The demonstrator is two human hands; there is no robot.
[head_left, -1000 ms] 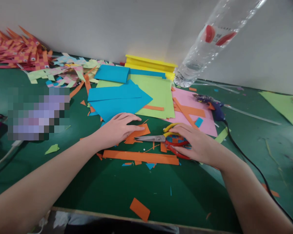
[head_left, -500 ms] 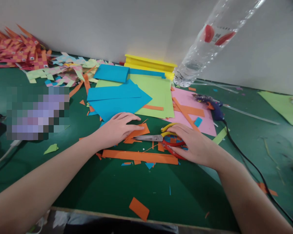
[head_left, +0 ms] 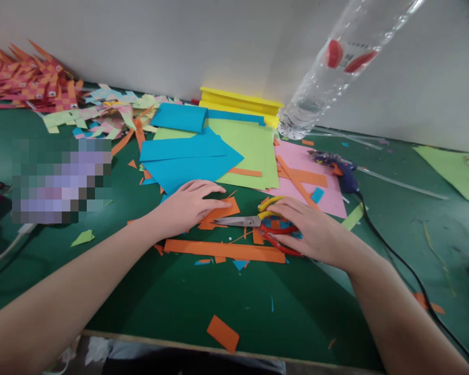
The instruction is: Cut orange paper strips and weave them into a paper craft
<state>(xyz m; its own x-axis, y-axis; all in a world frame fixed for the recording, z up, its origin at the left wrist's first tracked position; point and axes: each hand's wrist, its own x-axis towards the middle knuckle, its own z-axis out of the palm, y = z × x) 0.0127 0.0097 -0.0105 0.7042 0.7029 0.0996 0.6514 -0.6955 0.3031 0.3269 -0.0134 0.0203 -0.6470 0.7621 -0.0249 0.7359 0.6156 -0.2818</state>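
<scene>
Head view: yellow-and-red scissors (head_left: 253,221) are lying between the two hands, their blades sitting nearly together and pointing toward the left hand. The right hand (head_left: 310,226) is holding them by the handles, its thumb and fingers curling around the loops. The left hand (head_left: 191,205) is resting palm down, its thumb reaching onto an orange paper piece (head_left: 227,207); whether it is pinching the piece, I cannot tell. A long orange strip (head_left: 224,251) is lying on the green tabletop (head_left: 180,307), on the near side of both hands. Beyond the left hand, blue sheets (head_left: 187,156) are overlapping light-green paper (head_left: 254,151). Beyond the right hand, pink paper (head_left: 332,198) is lying beside a dark blue glue gun (head_left: 348,177). Farther out, past both hands, a clear bottle (head_left: 336,67) is standing near folded yellow paper (head_left: 240,101).
</scene>
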